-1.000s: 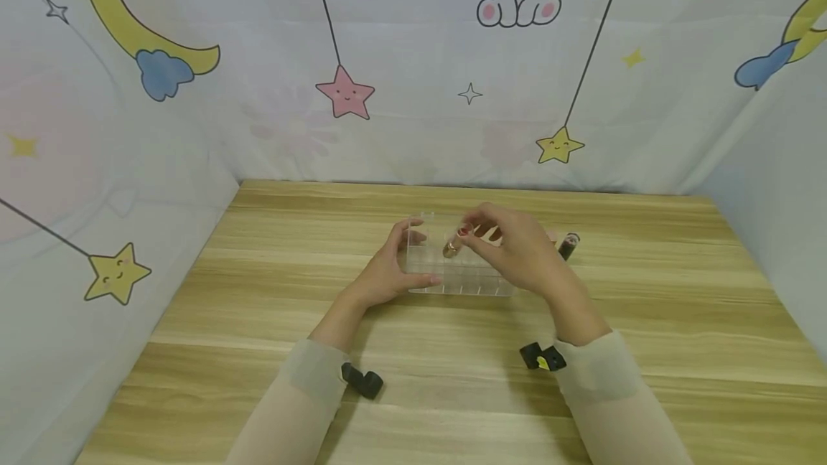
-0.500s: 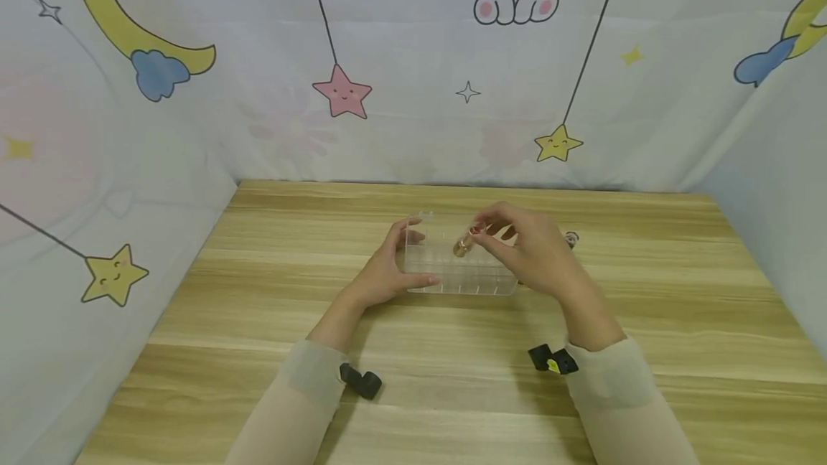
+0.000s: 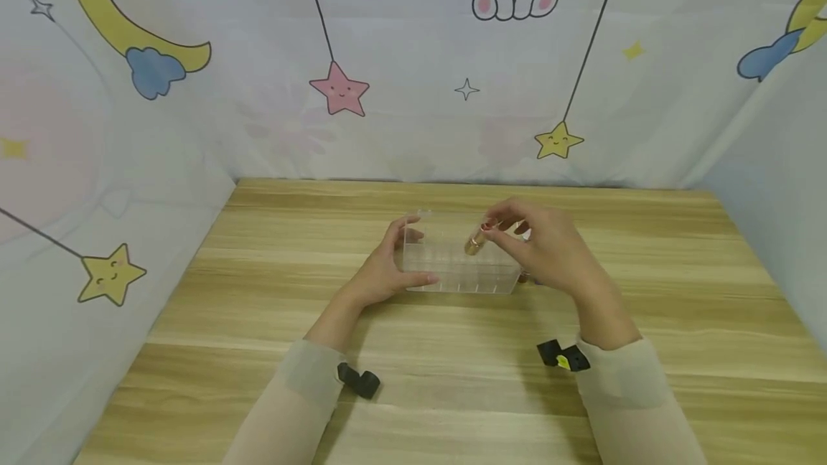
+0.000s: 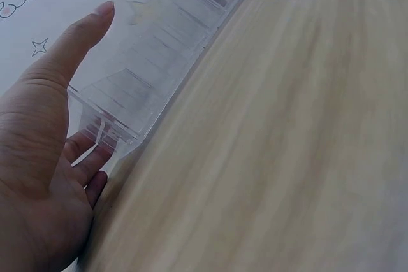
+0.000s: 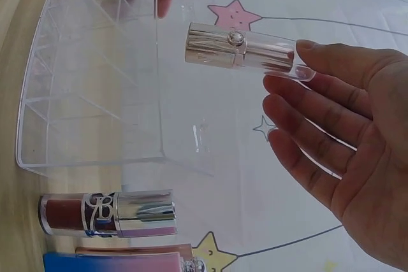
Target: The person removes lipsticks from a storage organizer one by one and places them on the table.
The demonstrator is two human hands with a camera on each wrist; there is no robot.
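Note:
A clear plastic organizer box (image 3: 461, 280) with several dividers stands on the table. My left hand (image 3: 381, 275) grips its left end, thumb along the near side and fingers round the far side. Above the box's right half, my right hand (image 3: 549, 246) pinches a lipstick (image 3: 474, 244) by its clear cap, between thumb and index finger. The lipstick's gold base (image 5: 209, 45) points down and left, tilted, apart from the box. In the right wrist view the other fingers are loosely bent. No item shows inside the compartments.
Beside the box's right end stand a lip gloss tube (image 5: 108, 213) with a silver cap and a blue-and-pink tube (image 5: 115, 263); in the head view my right hand mostly hides them. A printed cloth (image 3: 400, 142) hangs behind the wood-grain table (image 3: 439, 379).
My right hand has moved to the right with the lipstick, from the middle of the box towards its right half, now covering the dark tube. My left hand and the box stay nearly still.

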